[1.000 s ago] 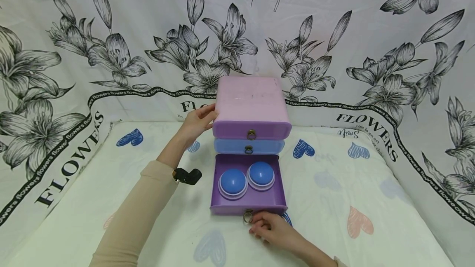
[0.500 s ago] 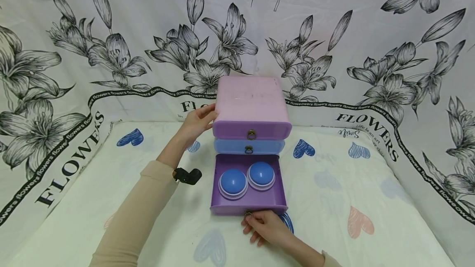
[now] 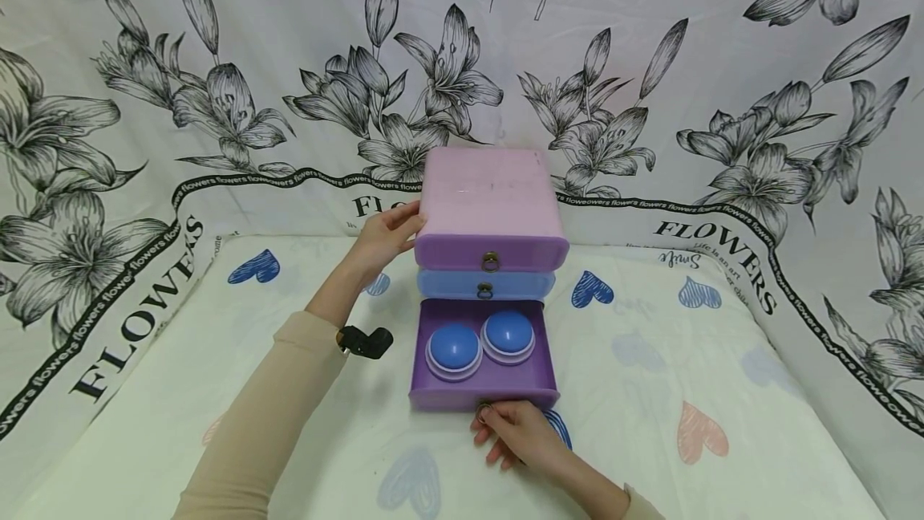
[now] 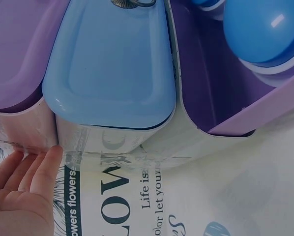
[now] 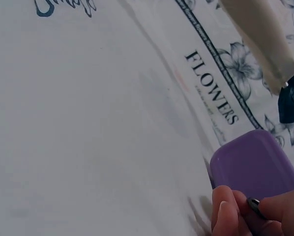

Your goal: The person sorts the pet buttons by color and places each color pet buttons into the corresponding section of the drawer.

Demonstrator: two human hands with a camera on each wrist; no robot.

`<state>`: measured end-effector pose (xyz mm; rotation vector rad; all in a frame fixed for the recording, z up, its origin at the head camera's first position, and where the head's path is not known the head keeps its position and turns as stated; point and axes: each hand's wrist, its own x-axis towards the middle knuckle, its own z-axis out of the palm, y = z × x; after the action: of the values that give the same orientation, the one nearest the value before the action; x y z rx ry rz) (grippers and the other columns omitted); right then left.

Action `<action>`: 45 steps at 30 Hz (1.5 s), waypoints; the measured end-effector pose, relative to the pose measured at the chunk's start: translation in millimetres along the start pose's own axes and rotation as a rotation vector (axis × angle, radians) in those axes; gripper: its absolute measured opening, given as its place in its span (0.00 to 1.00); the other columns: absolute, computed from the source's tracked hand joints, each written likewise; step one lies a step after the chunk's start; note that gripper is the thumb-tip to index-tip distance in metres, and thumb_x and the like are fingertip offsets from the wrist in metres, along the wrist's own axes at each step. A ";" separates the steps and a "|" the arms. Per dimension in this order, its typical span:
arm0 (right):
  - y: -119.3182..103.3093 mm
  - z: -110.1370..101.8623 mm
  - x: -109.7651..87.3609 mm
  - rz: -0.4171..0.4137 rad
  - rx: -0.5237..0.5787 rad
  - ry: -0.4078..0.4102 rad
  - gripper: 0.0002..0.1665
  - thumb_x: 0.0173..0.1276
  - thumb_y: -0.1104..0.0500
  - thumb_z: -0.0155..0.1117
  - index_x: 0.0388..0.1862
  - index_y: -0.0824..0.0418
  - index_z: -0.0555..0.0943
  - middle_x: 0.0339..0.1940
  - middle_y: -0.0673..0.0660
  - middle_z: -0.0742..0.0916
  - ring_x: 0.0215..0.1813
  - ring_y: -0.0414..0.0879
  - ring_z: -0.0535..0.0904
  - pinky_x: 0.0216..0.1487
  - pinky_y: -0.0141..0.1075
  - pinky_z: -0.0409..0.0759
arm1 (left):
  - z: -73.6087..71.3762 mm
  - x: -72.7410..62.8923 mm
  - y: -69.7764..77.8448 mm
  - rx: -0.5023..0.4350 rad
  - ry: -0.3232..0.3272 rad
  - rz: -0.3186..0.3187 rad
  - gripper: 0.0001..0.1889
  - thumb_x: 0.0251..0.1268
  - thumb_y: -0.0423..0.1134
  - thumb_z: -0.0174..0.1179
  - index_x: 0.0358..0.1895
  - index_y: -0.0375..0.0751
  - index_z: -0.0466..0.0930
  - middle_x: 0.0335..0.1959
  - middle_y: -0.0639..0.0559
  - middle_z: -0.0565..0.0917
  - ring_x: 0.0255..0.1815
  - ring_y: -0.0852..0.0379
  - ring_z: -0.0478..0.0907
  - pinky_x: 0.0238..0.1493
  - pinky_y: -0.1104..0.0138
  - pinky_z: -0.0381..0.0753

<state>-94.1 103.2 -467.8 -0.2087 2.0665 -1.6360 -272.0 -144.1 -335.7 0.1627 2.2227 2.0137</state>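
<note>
A small drawer cabinet [image 3: 491, 191] with a pink top stands in the middle of the head view. Its top drawer [image 3: 455, 253] is purple, the middle drawer [image 3: 440, 285] light blue; both are closed. The purple bottom drawer [image 3: 523, 381] is pulled out and holds two round blue-domed things [image 3: 454, 346] with white rims. My left hand [image 3: 385, 241] rests its fairly straight fingers [image 4: 46, 169] on the cabinet's left side. At the bottom drawer's front, my right hand [image 3: 525, 436] pinches the metal ring pull [image 5: 255, 206] between thumb and forefinger.
A cream cloth [image 3: 650, 392] printed with hearts covers the surface. Behind rises a white flowered curtain [image 3: 325, 22] with a black lettered band. A black wrist device [image 3: 366, 342] sits on my left wrist, beside the cabinet.
My right hand has gone from touching beside the ring to pinching it. The bottom drawer's front and the blue-domed things have shifted slightly up in the head view. The left hand stays put.
</note>
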 end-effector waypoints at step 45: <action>-14.5 -17.6 66.1 -0.028 0.029 0.150 0.22 0.73 0.52 0.46 0.38 0.69 0.80 0.28 0.56 0.84 0.19 0.40 0.78 0.17 0.33 0.80 | -0.3 2.1 -2.5 0.028 0.010 -0.020 0.30 0.66 0.49 0.54 0.69 0.48 0.61 0.68 0.50 0.64 0.65 0.53 0.66 0.60 0.63 0.73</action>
<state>-162.2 87.4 -469.9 -0.1085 2.1567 -1.7449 -274.0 -144.2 -338.1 0.1325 2.2497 1.9785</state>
